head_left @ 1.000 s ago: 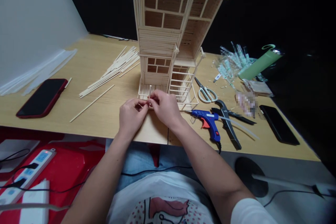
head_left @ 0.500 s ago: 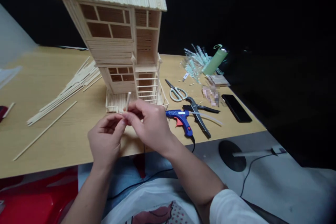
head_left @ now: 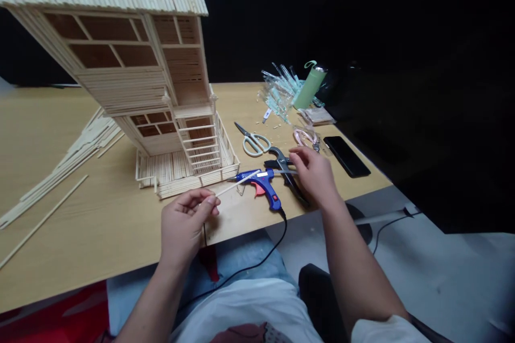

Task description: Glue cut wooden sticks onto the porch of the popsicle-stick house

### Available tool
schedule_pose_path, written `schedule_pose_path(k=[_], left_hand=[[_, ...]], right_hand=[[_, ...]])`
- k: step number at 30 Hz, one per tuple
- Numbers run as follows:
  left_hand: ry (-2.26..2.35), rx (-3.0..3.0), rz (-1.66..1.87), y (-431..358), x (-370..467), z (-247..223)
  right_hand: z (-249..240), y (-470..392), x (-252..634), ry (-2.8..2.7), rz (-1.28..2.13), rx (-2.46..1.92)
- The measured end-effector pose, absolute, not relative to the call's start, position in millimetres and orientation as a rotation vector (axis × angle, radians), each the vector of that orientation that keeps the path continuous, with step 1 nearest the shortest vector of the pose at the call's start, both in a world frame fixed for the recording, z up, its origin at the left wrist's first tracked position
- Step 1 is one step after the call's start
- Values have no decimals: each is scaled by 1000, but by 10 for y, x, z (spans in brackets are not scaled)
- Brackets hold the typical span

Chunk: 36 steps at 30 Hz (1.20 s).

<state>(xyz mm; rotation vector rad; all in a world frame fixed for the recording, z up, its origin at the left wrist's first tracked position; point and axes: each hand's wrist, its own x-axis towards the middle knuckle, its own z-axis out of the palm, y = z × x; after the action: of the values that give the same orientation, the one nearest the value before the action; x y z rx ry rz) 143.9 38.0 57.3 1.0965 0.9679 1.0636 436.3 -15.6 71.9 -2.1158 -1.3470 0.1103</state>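
Note:
My left hand [head_left: 187,220] is closed in a pinch on a thin wooden stick [head_left: 235,184], which points up to the right; its far end overlaps the blue hot glue gun [head_left: 263,179] in view. My right hand [head_left: 316,177] is over the dark-handled cutter [head_left: 295,188], fingers curled, covering one of its handles. Whether those fingers grip the handle cannot be made out. Behind the left hand stands a model house [head_left: 132,86] built of wooden sticks, with a slatted roof, window frames, a ladder-like stair and a railed deck.
Scissors with pale handles [head_left: 255,143], pink-handled pliers [head_left: 304,138] and a black phone [head_left: 346,156] lie around the right hand. Behind are a green bottle [head_left: 309,87] and clear plastic wrappers [head_left: 281,88]. Loose sticks [head_left: 76,155] lie at left. The glue gun's cord [head_left: 277,246] hangs over the table edge.
My right hand has left the left hand and moved right to the cutter. The stick, upright between both hands before, now slants to the right in my left hand. The view has shifted right.

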Motion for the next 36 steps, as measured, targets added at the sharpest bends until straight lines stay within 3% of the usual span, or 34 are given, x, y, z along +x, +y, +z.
schedule_pose_path(k=[9,23,36], left_hand=[[959,986,1083,393,1539,553],[926,997,985,302,1606,446],[897,901,1001,327,1774,577]], right_hand=[[676,-314,4758,-1595,180,-2359],[788,-232,4251,-1475,342,-2704],[661,-644,5096,-1783,267,-2496]])
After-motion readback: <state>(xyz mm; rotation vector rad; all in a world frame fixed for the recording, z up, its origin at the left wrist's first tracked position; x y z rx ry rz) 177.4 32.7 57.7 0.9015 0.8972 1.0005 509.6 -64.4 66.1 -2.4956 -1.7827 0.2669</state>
